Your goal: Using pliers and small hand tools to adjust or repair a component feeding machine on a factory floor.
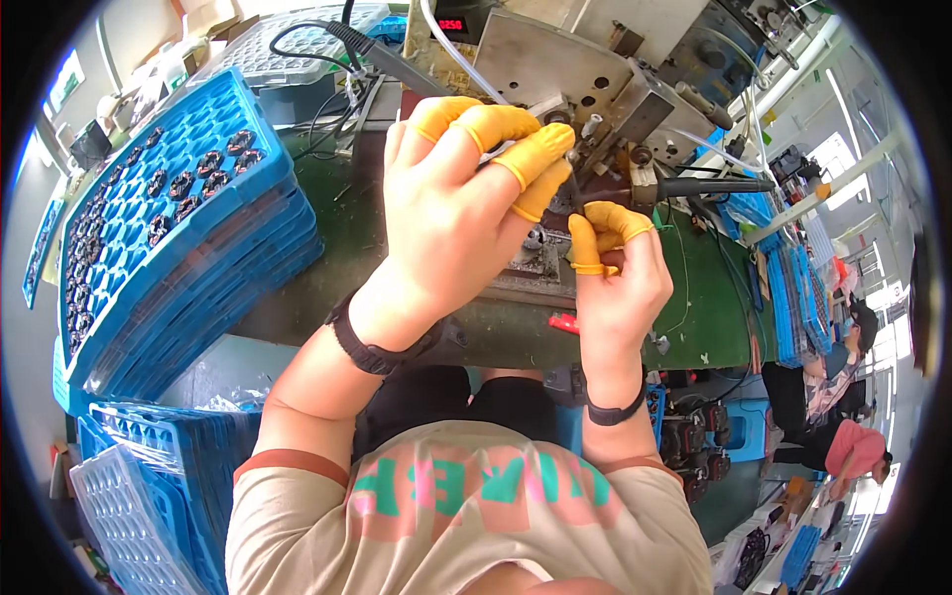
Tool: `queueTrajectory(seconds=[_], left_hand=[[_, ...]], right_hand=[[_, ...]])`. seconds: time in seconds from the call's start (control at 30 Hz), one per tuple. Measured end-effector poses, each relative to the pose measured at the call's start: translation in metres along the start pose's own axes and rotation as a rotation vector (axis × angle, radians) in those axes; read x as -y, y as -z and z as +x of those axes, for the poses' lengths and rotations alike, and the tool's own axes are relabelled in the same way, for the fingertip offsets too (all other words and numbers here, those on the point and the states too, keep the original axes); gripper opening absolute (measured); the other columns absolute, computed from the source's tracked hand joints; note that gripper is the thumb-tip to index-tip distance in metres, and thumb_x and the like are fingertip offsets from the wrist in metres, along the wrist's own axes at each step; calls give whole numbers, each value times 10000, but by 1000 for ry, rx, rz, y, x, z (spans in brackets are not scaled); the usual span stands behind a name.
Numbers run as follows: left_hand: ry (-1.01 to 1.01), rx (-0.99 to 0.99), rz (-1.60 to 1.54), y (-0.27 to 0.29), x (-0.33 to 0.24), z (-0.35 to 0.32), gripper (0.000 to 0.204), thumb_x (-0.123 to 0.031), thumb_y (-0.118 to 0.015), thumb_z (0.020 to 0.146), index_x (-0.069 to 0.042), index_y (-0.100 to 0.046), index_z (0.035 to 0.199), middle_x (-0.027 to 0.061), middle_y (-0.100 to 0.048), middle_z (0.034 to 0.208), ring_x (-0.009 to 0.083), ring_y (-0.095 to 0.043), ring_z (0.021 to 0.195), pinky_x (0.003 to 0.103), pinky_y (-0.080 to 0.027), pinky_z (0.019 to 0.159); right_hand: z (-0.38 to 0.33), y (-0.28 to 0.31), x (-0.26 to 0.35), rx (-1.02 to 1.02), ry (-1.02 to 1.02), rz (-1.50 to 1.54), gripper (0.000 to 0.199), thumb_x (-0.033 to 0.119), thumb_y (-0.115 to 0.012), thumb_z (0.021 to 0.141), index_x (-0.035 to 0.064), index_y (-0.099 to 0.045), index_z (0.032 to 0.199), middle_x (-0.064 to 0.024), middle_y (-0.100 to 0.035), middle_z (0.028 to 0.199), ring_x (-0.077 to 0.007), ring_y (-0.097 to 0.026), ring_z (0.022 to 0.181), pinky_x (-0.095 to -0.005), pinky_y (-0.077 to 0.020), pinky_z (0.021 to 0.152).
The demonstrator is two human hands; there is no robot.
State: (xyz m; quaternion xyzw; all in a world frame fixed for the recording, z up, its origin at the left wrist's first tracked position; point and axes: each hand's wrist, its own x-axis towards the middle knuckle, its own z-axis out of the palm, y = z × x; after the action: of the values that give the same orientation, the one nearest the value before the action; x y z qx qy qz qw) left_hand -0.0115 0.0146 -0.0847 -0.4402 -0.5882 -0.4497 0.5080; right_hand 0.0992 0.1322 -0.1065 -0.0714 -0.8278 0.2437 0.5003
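Observation:
My left hand [446, 188], with yellow finger cots, reaches over the front of a metal bench machine [540, 55]. Its fingers are bent and drawn together near the machine's fittings; whatever they grip is hidden behind them. Lower and to the right, my right hand [627, 273] has its yellow-covered thumb and fingers pinched together, and I cannot make out what is between them. A small metal fixture [534, 260] on the machine's base shows between both hands. Just above the right hand, a black-handled tool [709, 185] sticks out to the right from the machine.
Stacked blue trays [268, 169] stand at the left, the top one partly filled with small dark coiled parts [210, 164]. A red object [564, 323] lies on the green bench [694, 297]. A second black-handled tool [382, 55] and cables are behind the left hand. Other people [855, 448] are at far right.

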Motion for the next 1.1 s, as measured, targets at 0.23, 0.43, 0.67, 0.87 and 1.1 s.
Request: queueTrajectory(seconds=[0.23, 0.43, 0.67, 0.87, 1.1], left_hand=[[76, 45, 229, -3, -7, 7, 242, -195, -810, 592, -186, -742, 824, -2, -544, 832, 203, -479, 798, 323, -351, 743], [146, 107, 128, -5, -4, 12, 241, -152, -813, 584, -133, -727, 808, 22, -556, 821, 218, -484, 776, 317, -370, 735], [214, 176, 88, -3, -3, 14, 198, -135, -791, 631, -97, -709, 807, 41, -595, 840, 222, -514, 801, 333, -389, 766], [203, 219, 95, -3, -8, 21, 181, -135, -781, 653, -88, -703, 810, 34, -636, 828, 227, -552, 827, 332, -404, 792], [242, 250, 100, -1, -7, 21, 192, -122, -777, 664, -67, -701, 832, 36, -677, 836, 215, -573, 834, 325, -423, 809]], right_hand=[[4, -1, -5, -11, 6, -18, 181, -4, -725, 756, 13, -630, 909, -97, -617, 852, -197, -613, 647, -292, -481, 567], [8, 8, -11, -12, 156, -166, 209, 47, -740, 732, 50, -655, 923, -93, -606, 841, -269, -604, 707, -339, -478, 593], [12, 12, -19, -27, 262, -188, 206, 61, -721, 755, 53, -651, 949, -95, -609, 860, -270, -609, 699, -344, -481, 593], [13, 15, -20, 43, 227, -231, 248, 49, -691, 764, 47, -619, 1002, -101, -606, 857, -280, -613, 694, -355, -479, 591], [7, 15, -18, 136, 243, -219, 330, -16, -661, 720, 47, -605, 1039, -96, -564, 890, -285, -606, 710, -356, -486, 611]])
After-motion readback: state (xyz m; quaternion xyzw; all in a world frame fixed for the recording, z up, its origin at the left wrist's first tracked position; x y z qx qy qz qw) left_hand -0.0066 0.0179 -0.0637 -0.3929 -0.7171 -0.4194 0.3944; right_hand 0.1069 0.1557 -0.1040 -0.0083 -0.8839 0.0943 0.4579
